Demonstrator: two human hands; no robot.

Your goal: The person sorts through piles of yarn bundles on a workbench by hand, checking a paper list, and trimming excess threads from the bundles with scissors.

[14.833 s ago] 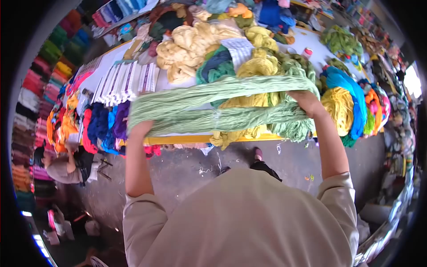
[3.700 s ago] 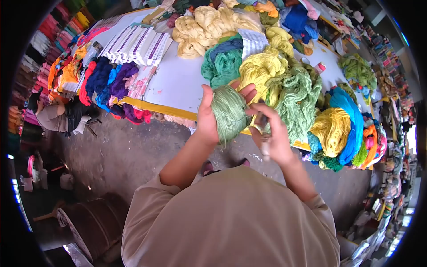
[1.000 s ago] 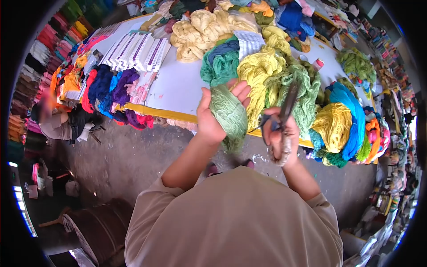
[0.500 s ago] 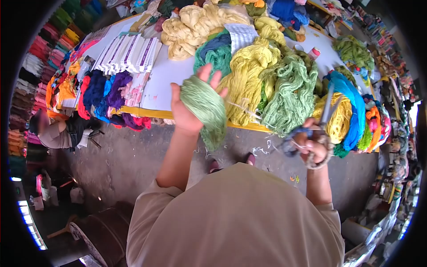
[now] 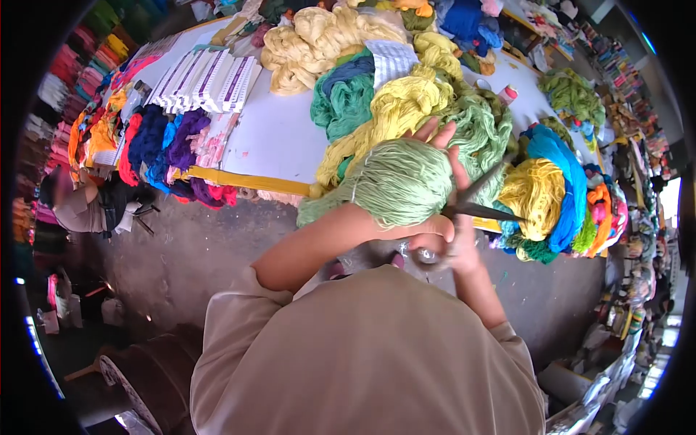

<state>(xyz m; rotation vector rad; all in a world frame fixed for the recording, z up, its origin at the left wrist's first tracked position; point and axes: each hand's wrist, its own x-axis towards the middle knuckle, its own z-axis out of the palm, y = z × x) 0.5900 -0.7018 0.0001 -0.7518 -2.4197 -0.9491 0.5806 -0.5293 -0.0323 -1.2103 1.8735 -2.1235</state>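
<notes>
A light green yarn skein [image 5: 402, 177] is looped around my left hand [image 5: 440, 136], which holds it up in front of the table edge. The left fingers stick out above the yarn and the thumb shows below; the palm is hidden. In my right hand [image 5: 464, 254] is a pair of scissors [image 5: 484, 209], its handle loops wrapped. The dark blades are spread apart and point right, just beside the yarn and the left hand. Part of the right hand's grip is blurred.
Yellow yarn [image 5: 402, 101], green yarn [image 5: 482, 127] and cream yarn [image 5: 312, 43] lie heaped on the white table [image 5: 268, 145]. White purple-striped packs [image 5: 203, 80] are at its left. Yellow and blue skeins hang over the right edge. Someone sits at the far left [image 5: 80, 206].
My left hand has moved right with the yarn and turned over. My right hand has moved left, bringing the scissors beside it. The scissor blades are now spread and point right instead of upward.
</notes>
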